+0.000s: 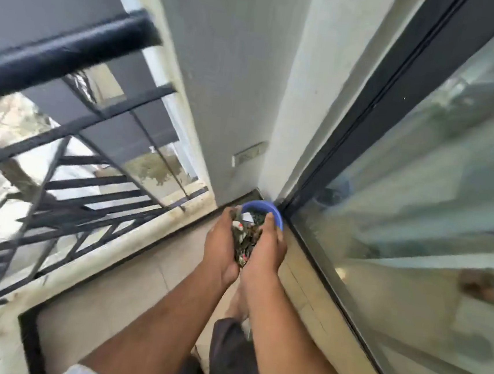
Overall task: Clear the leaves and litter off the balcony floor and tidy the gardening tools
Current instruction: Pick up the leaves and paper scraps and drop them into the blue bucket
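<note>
Over the blue bin [263, 211], dark crumpled leaves and litter [245, 238] cupped between left hand [220, 244] and right hand [267, 249], fingers curled around it.

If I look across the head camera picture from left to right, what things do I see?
Black railing → left hand → leaves and litter → right hand → glass door.

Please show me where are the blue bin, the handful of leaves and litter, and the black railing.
blue bin [277, 215]: head view, on its far right rim.
handful of leaves and litter [245, 238]: head view, middle of the pile cupped between both hands.
black railing [63, 48]: head view, on the thick top bar.
</note>
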Demonstrator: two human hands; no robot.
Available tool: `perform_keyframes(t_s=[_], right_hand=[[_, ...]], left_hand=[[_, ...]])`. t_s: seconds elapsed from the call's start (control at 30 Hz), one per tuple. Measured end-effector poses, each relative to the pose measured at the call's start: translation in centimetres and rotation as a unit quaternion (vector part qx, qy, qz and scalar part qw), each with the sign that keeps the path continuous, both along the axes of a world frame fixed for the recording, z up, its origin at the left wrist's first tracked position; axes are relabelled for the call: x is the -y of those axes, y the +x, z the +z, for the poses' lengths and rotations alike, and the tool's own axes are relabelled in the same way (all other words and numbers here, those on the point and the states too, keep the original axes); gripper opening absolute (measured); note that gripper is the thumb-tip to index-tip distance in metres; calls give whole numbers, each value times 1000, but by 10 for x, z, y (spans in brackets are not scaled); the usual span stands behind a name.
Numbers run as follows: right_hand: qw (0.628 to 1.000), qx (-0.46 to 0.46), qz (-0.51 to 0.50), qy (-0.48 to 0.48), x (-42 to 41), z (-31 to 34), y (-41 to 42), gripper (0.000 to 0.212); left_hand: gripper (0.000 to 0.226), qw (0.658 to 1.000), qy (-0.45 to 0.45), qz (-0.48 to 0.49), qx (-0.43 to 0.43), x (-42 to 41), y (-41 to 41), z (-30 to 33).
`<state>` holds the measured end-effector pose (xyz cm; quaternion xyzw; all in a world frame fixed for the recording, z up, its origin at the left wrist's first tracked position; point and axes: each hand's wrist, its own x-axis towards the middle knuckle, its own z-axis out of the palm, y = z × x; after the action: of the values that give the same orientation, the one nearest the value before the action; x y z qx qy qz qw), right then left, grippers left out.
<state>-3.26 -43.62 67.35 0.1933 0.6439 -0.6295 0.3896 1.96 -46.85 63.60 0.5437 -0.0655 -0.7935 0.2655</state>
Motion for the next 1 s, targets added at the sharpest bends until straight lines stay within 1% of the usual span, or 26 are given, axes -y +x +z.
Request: perform_keyframes(t_s=[0.03, 0.1, 0.13, 0.2, 0.33, 0.43, 0.5, 0.53, 0.57, 0.6, 0.63, 0.7, 0.77, 0.87, 0.93, 1.0], right_hand=[[1000, 21, -18, 6, 8, -21, -9, 22], [998, 39, -38, 21, 22, -69, -25, 26], [998, 36, -38, 29, 26, -91, -32, 26], [997, 37, -54, 50, 39, -142, -51, 27], [994, 31, -65, 82, 56, -252, -74, 27], [990, 39, -68, 115, 68, -340, -87, 30], [989, 66, -75, 106, 77, -388, -93, 27], [990, 77, -77, 93, 81, -411, -96, 24], [990, 82, -78, 82, 80, -436, -97, 22], [990, 83, -84, 72, 79, -458, -99, 20], [990, 85, -92, 60, 77, -471, -102, 20], [990, 95, -94, 52, 69, -478, -108, 21], [985, 125, -99, 62, 64, -461, -113, 19], [978, 160, -106, 84, 50, -430, -110, 20], [978, 165, -100, 84, 45, -397, -105, 27], [977, 164, -108, 76, 43, -358, -101, 33]], left_hand=[[66, 1000, 19, -5, -10, 10, -11, -18], [73, 998, 38, -36, -29, 25, -29, -61], [71, 997, 36, -48, -40, 29, -35, -80], [64, 996, 51, -70, -32, 43, -50, -140], [77, 993, 51, -97, -29, 66, -72, -262], [77, 991, 78, -107, -6, 85, -87, -337], [78, 991, 81, -101, 28, 98, -92, -383], [76, 991, 77, -107, 39, 105, -95, -392], [68, 989, 75, -114, 51, 110, -98, -399], [52, 987, 61, -133, 73, 114, -99, -406], [43, 984, 46, -153, 85, 118, -100, -412], [44, 976, 30, -181, 119, 122, -101, -418], [34, 973, 27, -191, 124, 123, -99, -404], [34, 966, 33, -210, 144, 121, -90, -376], [38, 955, 17, -248, 160, 118, -88, -340], [40, 951, 17, -266, 156, 114, -88, -291]])
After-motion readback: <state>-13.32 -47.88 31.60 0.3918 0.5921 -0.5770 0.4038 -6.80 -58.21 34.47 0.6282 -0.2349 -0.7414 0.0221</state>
